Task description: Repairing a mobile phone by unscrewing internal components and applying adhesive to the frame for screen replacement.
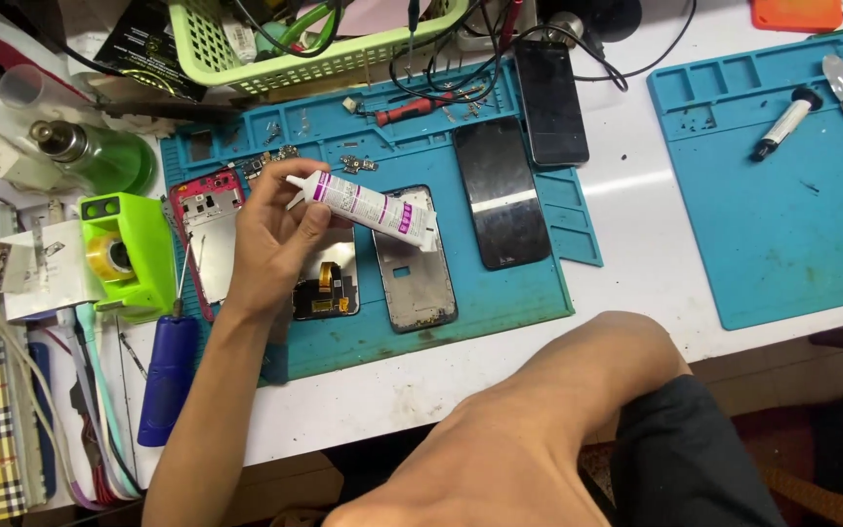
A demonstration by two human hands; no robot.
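My left hand (275, 234) holds a white glue tube with a purple label (373, 207) by its tail end. The nozzle end points right, over a grey phone frame (420, 263) lying on the blue work mat (500, 303). Under my palm lies a dark phone part with an orange flex cable (326, 290). A red phone frame (205, 226) sits just left of my hand. Only my right forearm and elbow (548, 420) show in the foreground; the right hand itself is out of the picture.
Two black phone screens (501, 190) (550, 102) lie right of the frame. A green tape dispenser (129, 249), a blue screwdriver (170, 376) and a green bottle (109, 156) stand left. A green basket (314, 54) is behind. A second blue mat (792, 234) holds a small syringe (782, 124).
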